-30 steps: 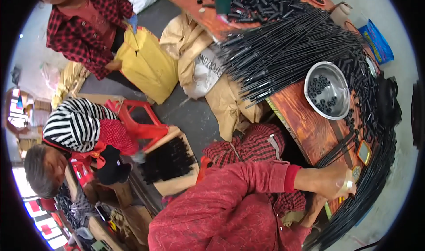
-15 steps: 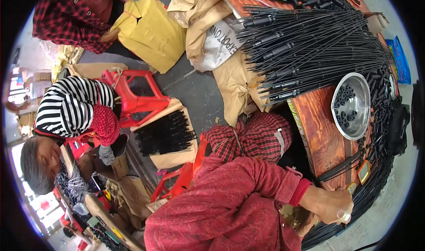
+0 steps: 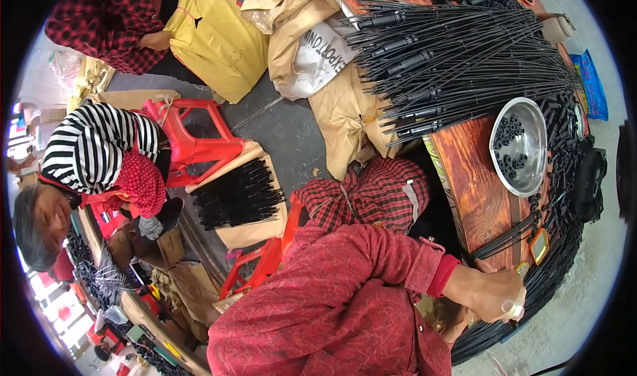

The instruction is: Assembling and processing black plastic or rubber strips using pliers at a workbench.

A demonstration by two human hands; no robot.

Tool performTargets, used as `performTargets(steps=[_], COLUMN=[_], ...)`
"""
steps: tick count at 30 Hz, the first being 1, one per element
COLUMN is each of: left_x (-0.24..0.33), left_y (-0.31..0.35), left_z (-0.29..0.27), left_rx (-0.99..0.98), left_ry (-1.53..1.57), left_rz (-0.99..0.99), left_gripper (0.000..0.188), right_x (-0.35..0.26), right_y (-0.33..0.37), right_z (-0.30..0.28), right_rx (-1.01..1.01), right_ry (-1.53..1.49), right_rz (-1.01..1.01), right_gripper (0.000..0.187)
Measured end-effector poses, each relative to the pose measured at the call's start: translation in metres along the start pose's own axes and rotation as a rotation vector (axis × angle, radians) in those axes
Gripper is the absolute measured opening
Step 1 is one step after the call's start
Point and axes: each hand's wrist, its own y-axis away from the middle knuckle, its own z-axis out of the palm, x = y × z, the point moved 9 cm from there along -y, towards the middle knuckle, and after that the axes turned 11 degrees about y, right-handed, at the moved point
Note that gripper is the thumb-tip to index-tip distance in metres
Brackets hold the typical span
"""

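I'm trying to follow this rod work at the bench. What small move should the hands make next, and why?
Probably draw a few rods free toward the body: the left hand is closed at the table edge over the curved bundle of black rods, while the right hand sits mostly hidden beneath it.

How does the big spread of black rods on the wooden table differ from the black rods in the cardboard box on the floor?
The rods on the table are long, fanned out wide, and overhang the table's edge; the rods in the cardboard box look shorter and lie packed side by side. Many table rods carry thicker black sleeves near one end; whether the boxed ones do is too small to tell. Both lots are thin, straight and black.
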Motion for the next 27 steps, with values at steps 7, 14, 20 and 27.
performTargets(steps=[7, 14, 20, 27], left_x=[-0.011, 0.041, 0.023, 0.029], left_y=[0.009, 0.006, 0.01, 0.012], left_z=[0.003, -0.022, -0.009, -0.003], left_rx=[-0.012, -0.03, -0.082, -0.107], left_ry=[-0.037, 0.034, 0.089, -0.062], left_rz=[-0.049, 0.085, -0.041, -0.02], left_gripper=[0.015, 0.012, 0.012, 0.012], right_x=[0.002, 0.011, 0.0, 0.004], right_y=[-0.02, -0.082, -0.122, -0.128], right_z=[0.008, 0.061, 0.082, 0.081], right_rx=[-0.002, -0.032, -0.058, -0.05], right_ry=[-0.013, -0.128, -0.175, -0.193], right_rz=[-0.091, -0.252, -0.346, -0.382], right_gripper=[0.065, 0.065, 0.065, 0.066])
